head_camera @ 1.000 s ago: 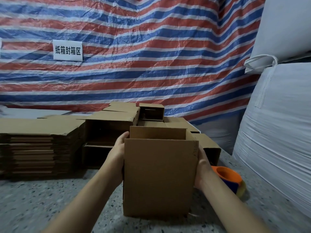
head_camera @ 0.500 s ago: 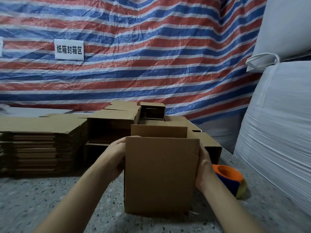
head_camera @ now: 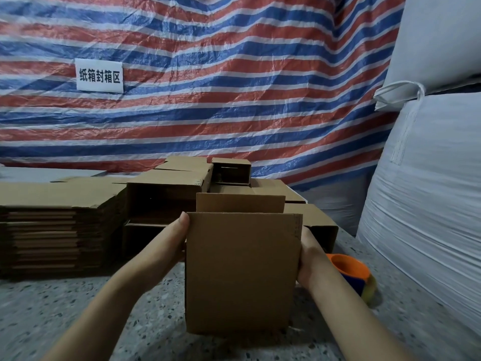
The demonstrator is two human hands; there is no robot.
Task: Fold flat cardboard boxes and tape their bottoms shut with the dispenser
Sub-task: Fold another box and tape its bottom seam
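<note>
Left hand (head_camera: 171,241) & right hand (head_camera: 308,252) clasp an upright box (head_camera: 242,272) on bench (head_camera: 65,308); fingers mostly hidden. Flaps unfolded, untaped; dispenser (head_camera: 355,273) idle nearby.

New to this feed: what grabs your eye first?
The upright cardboard box at centre, held between the left hand and the right hand on the speckled table. Behind it hangs a red, white and blue striped tarp bearing a white sign. A stack of flat boxes sits at left, and the orange and blue tape dispenser lies just right of the right hand.
</note>
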